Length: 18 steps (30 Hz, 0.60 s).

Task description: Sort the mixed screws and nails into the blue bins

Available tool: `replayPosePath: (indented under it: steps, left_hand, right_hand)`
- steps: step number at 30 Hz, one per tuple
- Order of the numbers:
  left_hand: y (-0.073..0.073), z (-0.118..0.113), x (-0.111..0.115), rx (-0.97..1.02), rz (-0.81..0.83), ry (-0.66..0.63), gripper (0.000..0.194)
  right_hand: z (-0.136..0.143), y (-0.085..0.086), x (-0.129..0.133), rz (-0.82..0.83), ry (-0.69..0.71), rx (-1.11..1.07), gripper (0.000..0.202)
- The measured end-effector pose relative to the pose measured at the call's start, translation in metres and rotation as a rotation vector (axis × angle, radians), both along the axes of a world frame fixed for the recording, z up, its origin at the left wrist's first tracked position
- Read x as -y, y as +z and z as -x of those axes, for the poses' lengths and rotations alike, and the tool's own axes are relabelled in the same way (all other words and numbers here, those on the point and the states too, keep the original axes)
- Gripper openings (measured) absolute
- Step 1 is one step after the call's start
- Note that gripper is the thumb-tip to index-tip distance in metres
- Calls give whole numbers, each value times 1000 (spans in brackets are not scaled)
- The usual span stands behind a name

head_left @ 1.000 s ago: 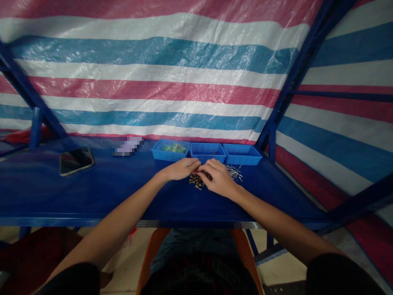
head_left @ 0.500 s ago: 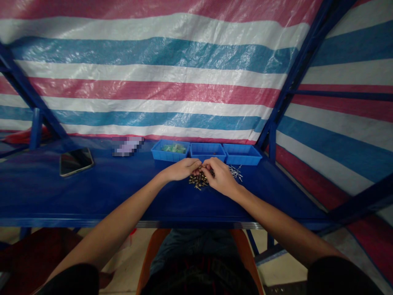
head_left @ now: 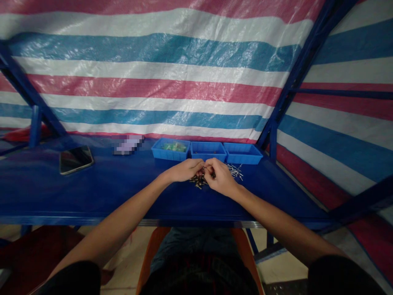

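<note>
Blue table carries: phone, nine o'clock; left hand, ten, fingers aligned, pinch hidden; brass bits, dial centre, likely light, stiff, slippery, best taken mid-length; right hand, two, fingers curled, pinch likewise unclear, nearer the left than half a second ago; silver pins, three.

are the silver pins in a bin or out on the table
Out: the silver pins lie in a loose pile on the blue table, beside the right hand and in front of the rightmost blue bin.
</note>
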<state>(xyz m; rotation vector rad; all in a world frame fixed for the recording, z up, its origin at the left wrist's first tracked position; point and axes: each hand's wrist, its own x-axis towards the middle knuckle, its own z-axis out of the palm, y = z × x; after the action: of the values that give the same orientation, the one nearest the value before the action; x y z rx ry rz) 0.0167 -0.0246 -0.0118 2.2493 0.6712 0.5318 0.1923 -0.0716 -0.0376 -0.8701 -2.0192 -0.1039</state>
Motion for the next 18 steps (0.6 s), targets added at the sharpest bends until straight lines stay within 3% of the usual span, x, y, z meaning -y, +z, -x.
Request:
replayPosePath:
  steps: [6,11,18]
  left_hand:
    - [9,2,1,75,45,12,45]
    - [12,3,2,102,48,-7,44]
    - [16,3,10,-1,-216,40,29]
  right_hand:
    - [-4,14,4,-37,-4,-17,3]
    - [-5,15,3,-17,-19,25,9]
    - [-6,14,-2,29,-98,8,16]
